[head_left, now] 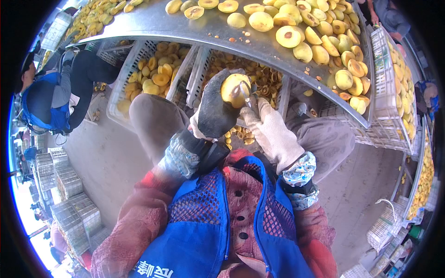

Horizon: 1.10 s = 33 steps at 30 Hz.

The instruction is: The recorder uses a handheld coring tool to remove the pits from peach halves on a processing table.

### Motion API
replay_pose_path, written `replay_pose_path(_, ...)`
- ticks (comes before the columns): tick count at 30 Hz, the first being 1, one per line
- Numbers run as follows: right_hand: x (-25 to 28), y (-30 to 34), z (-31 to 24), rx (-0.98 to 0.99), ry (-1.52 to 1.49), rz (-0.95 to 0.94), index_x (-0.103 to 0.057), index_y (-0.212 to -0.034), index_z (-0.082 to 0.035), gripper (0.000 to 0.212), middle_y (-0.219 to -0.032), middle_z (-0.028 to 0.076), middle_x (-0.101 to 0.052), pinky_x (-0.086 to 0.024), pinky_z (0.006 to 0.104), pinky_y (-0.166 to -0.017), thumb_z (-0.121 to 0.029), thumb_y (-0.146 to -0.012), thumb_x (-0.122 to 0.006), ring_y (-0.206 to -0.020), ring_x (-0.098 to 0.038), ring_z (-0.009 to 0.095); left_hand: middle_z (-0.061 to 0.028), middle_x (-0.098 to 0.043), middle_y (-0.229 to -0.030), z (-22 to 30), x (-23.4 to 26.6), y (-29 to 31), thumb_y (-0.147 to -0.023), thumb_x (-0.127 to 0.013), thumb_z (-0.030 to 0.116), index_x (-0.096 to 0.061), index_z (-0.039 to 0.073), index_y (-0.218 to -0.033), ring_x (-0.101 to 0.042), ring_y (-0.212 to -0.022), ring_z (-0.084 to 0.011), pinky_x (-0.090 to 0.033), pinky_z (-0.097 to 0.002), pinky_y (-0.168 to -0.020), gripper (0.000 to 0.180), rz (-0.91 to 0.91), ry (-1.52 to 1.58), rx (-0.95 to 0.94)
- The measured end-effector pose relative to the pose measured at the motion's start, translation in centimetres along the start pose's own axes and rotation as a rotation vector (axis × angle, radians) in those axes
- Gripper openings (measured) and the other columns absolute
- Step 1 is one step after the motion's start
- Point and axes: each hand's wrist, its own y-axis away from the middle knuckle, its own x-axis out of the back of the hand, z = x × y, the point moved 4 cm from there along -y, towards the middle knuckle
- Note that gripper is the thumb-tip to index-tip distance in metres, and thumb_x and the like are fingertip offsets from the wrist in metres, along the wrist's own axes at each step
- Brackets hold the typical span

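My left hand [214, 107], in a dark grey glove, is closed around a yellow peach half [230, 91] with its cut face turned up. In a pale cloth glove, my right hand [274, 131] grips a small metal pitting tool [246, 91]. The tool's curved, loop-like tip rests against the brown centre of the cut face. Both hands meet above my lap, just short of the metal table [204, 28]. Many cut peach halves [320, 39] lie heaped on that table, mostly toward its right end.
Under the table edge, one white crate [121, 95] contains peach halves and another crate [193, 85] contains brownish scraps. A stacked crate [387, 83] full of fruit stands at the right. A person in a blue vest [44, 104] sits at the left, near stacked crates [76, 215].
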Motion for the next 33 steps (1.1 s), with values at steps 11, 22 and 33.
replay_pose_path(11,-2.2,-0.6,2.7,-0.038,-0.37,-0.277,-0.052,-0.117,0.002,0.046,-0.094,0.021,-0.061,-0.048,0.0387,-0.077,-0.039,-0.097,-0.052,-0.087,-0.06,0.032,-0.0098,-0.065,-0.102,0.7,0.8,-1.0,-0.067,-0.064,-0.003,-0.062,0.005,-0.101,-0.062,-0.098,-0.0309,-0.038,-0.0433,-0.103,0.035,-0.18,-0.28,-0.269)
replay_pose_path(22,-0.5,1.0,-0.2,-0.298,-0.182,-0.451,-0.048,-0.123,0.002,0.046,-0.081,0.015,-0.06,-0.046,0.0356,-0.061,-0.036,-0.097,-0.053,-0.065,-0.058,0.021,-0.0141,-0.064,-0.109,-1.2,0.2,1.2,-0.076,-0.065,-0.005,-0.059,0.003,-0.108,-0.061,-0.103,-0.0328,-0.039,-0.0427,-0.103,0.034,-0.073,-0.289,-0.261)
replay_pose_path(33,-1.6,-0.4,1.0,-0.032,-0.077,-0.31,-0.048,-0.123,0.0,0.041,-0.076,0.01,-0.059,-0.045,0.0314,-0.056,-0.032,-0.097,-0.051,-0.061,-0.055,0.017,-0.0169,-0.059,-0.117,-2.1,-0.3,2.0,-0.075,-0.074,0.002,-0.044,-0.003,-0.129,-0.057,-0.113,-0.0296,-0.042,-0.0409,-0.101,0.062,-0.057,-0.36,-0.258)
